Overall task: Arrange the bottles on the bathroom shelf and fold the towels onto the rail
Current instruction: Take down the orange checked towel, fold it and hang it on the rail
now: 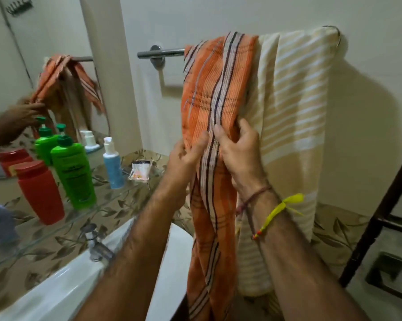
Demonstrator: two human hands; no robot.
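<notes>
Both hands pinching orange striped towel (215, 93) hanging over rail (163, 52), frame centre: left hand (186, 156), right hand (238, 154). Red bottle (39, 191), green bottle (73, 172), blue pump bottle (113, 164) standing on glass shelf (63, 218), left; label writing blurring, unreadable.

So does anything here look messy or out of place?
Mainly the orange towel: it hangs bunched and twisted on the rail, while the cream towel beside it lies flat. Both hands, left and right, grip it. The bottles on the glass shelf stand upright.
</notes>
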